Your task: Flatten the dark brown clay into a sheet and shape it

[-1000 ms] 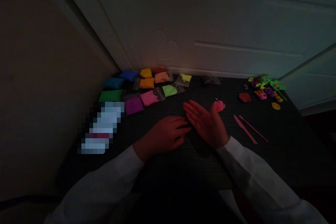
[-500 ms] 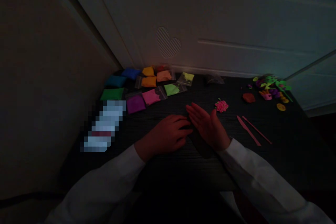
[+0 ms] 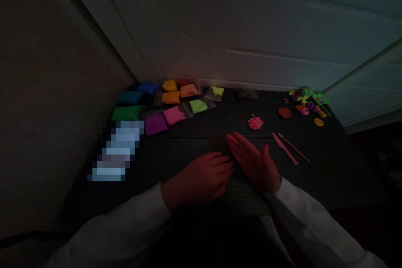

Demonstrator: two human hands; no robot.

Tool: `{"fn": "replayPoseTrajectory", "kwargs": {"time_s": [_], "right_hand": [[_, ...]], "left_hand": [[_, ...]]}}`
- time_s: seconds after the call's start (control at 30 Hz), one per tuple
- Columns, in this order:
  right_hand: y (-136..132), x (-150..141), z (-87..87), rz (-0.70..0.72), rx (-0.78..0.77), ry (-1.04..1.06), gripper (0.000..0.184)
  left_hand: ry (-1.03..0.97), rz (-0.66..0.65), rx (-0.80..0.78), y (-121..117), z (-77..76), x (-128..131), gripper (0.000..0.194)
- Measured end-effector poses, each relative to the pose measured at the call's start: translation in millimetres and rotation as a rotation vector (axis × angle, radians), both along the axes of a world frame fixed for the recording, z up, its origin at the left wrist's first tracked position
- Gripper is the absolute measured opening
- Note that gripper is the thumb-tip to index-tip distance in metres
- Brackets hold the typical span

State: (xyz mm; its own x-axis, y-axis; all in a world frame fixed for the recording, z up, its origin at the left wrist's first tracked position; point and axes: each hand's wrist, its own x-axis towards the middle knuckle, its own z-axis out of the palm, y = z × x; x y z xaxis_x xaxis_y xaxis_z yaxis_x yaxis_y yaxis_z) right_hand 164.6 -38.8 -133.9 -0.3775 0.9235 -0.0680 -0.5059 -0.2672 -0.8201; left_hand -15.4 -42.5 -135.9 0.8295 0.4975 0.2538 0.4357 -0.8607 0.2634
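Near the front of the dark table, my left hand (image 3: 202, 178) is back up with its fingers loosely stretched toward the right. Their tips meet the edge of my right hand (image 3: 253, 161), which stands palm inward with straight fingers and raised thumb. No object shows between the hands, though the gap between them is partly hidden. A dark flat rounded shape (image 3: 219, 144) lies partly under them; I cannot make out what it is. Just beyond my right hand sits a pink ruffled clay flower (image 3: 255, 123) with green bits. Two pink modelling tools (image 3: 285, 149) (image 3: 294, 147) lie to its right.
Bags of coloured clay, among them a purple bag (image 3: 156, 123) and a green bag (image 3: 126, 113), line the back left. A blurred-out bright screen (image 3: 117, 150) lies at left. A reddish lump (image 3: 284, 112) and small clay figures (image 3: 309, 100) sit back right, before a pale panel (image 3: 251, 21).
The view has shifted, so the table things appear farther left. Both hands sit closer to the table's front edge, and the left fingers are drawn closer together.
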Motion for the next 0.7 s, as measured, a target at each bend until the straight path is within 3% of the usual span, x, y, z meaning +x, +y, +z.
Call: {"fn": "replayPoseTrajectory", "kwargs": {"time_s": [0.43, 0.7], "right_hand": [[0.4, 0.2, -4.1, 0.037, 0.043, -0.143, 0.06], [-6.8, 6.4, 2.5, 0.034, 0.059, -0.03, 0.06]], "left_hand": [[0.083, 0.054, 0.019, -17.5, -1.2, 0.6, 0.036], [0.063, 0.008, 0.033, -15.9, -6.3, 1.7, 0.039]]}}
